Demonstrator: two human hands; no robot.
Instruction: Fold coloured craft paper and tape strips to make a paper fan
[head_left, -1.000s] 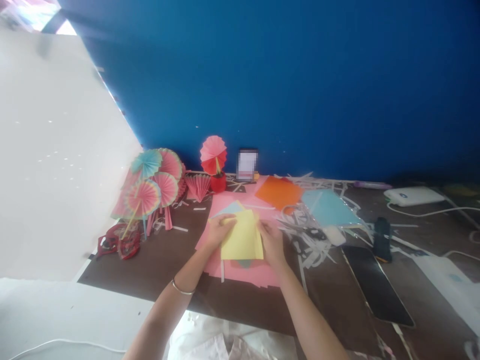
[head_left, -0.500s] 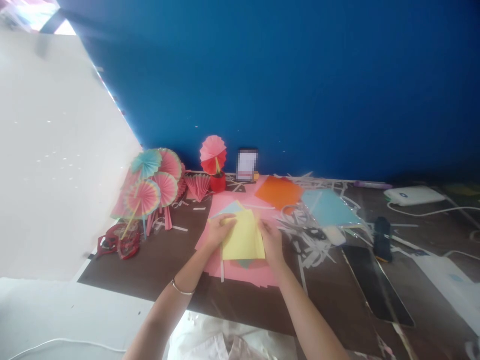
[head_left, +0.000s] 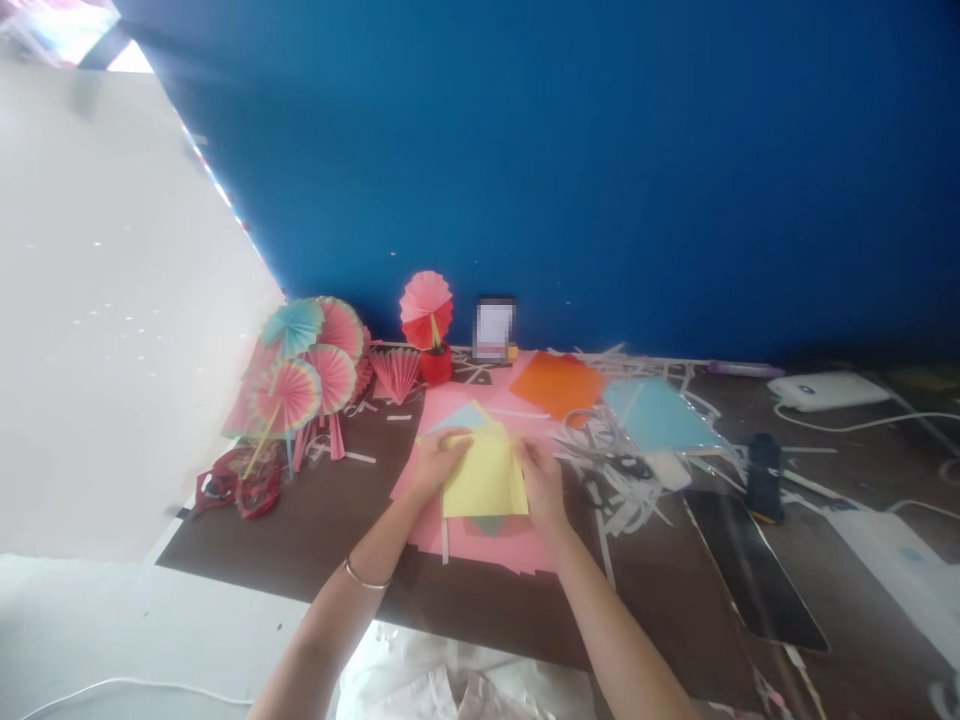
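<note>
A yellow paper sheet (head_left: 486,485) lies over pink paper (head_left: 480,545) on the dark brown table (head_left: 315,520). My left hand (head_left: 437,462) pinches the yellow sheet's upper left edge. My right hand (head_left: 538,482) grips its right edge, fingers curled on the paper. A light blue sheet corner (head_left: 463,415) peeks out behind the yellow one.
Folded paper fans (head_left: 304,375) stand at the left, a red fan in a small red pot (head_left: 429,320) at the back. Orange paper (head_left: 556,385), light blue paper (head_left: 656,415), white paper strips (head_left: 615,480), a phone (head_left: 754,570), a black object (head_left: 763,475) and a white device with cable (head_left: 825,392) lie right.
The hands have folded the yellow sheet's top edge slightly lower; otherwise they stay in place on the paper.
</note>
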